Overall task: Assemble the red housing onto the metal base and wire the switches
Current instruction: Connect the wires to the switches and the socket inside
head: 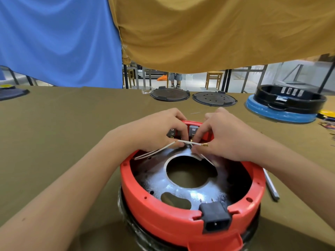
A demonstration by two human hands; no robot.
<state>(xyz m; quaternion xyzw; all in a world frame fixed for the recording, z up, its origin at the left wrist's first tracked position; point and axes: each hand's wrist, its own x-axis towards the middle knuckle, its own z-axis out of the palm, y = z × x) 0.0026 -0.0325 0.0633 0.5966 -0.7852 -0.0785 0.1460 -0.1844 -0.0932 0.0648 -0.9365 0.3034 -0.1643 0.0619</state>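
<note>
- Olive-covered table [63, 142]: carries everything in view. The work sits at the near edge; spare parts lie along the far edge.
- Red housing [163, 220]: already seated over the metal base [181, 185], open side up, and acting as the container here. Inside it are the base's silvery plate with its large round hole, a black power socket [215, 220] clipped into the near wall, and grey switches [193, 131] set in the far wall.
- Blue-rimmed black housing [288, 104], far right: another open shell; contents too small to tell beyond pale slots in its wall.
- Two dark round plates [170, 95], far edge: flat, holding nothing.
- Left hand [154, 131]: fingers curled down at the switches, pinching the white wires [157, 151] near their far ends.
- Right hand [226, 134]: fingers curled, pinching a wire end close to its brass terminal [204, 145].
- Grey rod [271, 185]: lies on the table just right of the housing, untouched.
- Risk: the wires cross each other at the fingertips, so a terminal could go onto the wrong switch tab.
- Risk: pushing at a slant may bend the terminal or the tab, since the hands hide the tabs.
- Risk: the plate's cut edge under the wires could nick the insulation if they are pulled taut.
</note>
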